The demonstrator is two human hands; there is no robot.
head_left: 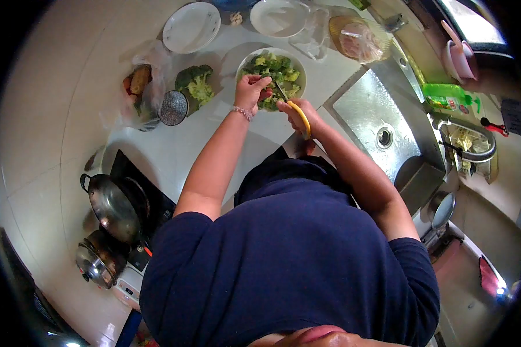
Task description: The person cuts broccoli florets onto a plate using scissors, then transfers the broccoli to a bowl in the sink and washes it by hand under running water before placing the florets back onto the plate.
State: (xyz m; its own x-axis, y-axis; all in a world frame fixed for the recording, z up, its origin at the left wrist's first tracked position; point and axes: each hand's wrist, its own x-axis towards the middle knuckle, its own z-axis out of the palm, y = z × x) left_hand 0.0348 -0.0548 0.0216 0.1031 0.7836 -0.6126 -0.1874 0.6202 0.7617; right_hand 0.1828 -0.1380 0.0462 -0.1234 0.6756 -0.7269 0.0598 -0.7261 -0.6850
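Note:
A white bowl (pixel 304 68) full of cut broccoli florets (pixel 280 65) stands on the counter in front of me. Over its near left side, my left hand (pixel 251 92) is closed in a pinch on a broccoli floret, mostly hidden by the fingers. My right hand (pixel 298 117) grips yellow-handled scissors (pixel 304 120) at the bowl's near right rim. Their blades point into the bowl, close to my left fingertips. Left of the bowl, a larger piece of broccoli (pixel 198 87) lies on the counter.
Two white plates (pixel 191 27) (pixel 279 17) sit at the back. A plastic bag of vegetables (pixel 142 87) and a round dark-topped container (pixel 173 108) are left. The sink (pixel 364 110) is right. A wok (pixel 113 207) and lidded pot (pixel 98 263) stand at the lower left.

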